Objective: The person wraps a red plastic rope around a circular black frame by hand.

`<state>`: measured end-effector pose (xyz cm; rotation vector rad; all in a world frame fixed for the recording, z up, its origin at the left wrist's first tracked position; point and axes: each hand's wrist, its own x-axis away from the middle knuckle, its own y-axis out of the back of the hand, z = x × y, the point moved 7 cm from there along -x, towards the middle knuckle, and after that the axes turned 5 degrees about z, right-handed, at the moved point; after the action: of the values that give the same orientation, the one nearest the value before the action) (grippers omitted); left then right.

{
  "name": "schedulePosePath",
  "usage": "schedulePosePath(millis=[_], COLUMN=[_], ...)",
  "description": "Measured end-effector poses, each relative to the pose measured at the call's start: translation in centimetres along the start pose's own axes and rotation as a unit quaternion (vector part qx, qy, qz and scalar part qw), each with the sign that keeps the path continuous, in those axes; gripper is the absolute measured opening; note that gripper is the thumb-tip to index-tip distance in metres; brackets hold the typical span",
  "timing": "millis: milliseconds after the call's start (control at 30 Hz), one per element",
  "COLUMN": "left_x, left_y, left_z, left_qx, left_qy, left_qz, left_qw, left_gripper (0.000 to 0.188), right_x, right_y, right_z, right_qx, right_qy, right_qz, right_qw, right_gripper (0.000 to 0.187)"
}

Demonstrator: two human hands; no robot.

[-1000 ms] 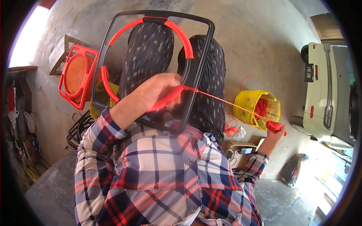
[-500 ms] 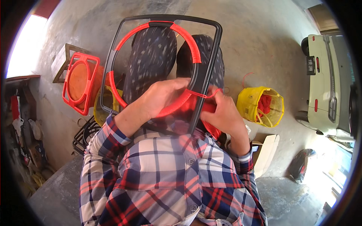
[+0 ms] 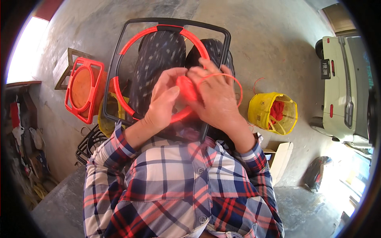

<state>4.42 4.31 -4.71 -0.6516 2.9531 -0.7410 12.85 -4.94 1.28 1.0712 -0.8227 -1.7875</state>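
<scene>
Cord between two hands

Right hand (image 3: 217, 97) grips the cord (image 3: 186, 88); left hand (image 3: 162, 99) is spread beside it, over the lap-held black frame (image 3: 198, 41). Around: yellow bucket (image 3: 260, 114), carton (image 3: 282, 160), red frame (image 3: 90, 62); concrete floor (image 3: 262, 47), car (image 3: 336, 107).

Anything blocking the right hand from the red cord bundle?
Nothing visible: the right hand seems to touch the red cord bundle, though blur hides the exact contact. A loose cord loop crosses the back of that hand, not between them.
</scene>
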Motion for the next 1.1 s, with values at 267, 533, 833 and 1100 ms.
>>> schedulePosePath(millis=[267,533,833,1100], left_x=[-0.2,-0.6,-1.0,-1.1], left_y=[0.8,1.3,-0.2,-1.1], left_z=[0.0,1.8,2.2,3.1], left_qx=[-0.047,-0.073,-0.011,0.046], left_qy=[-0.041,0.08,0.157,0.2], left_qz=[-0.009,0.015,0.014,0.108], left_qw=[0.998,0.994,0.987,0.973], left_gripper=[0.048,0.033,0.053,0.053], right_x=[1.4,5.7,24.7,28.7], right_y=[1.9,4.2,-0.2,0.1], right_z=[-5.9,-7.5,-19.3,-22.7], right_qx=[-0.604,-0.092,-0.455,-0.629], right_qy=[-0.148,-0.199,-0.532,-0.444], right_qz=[-0.295,0.06,0.001,-0.357], right_qw=[0.726,0.974,0.714,0.529], right_gripper=[0.029,0.03,0.025,0.003])
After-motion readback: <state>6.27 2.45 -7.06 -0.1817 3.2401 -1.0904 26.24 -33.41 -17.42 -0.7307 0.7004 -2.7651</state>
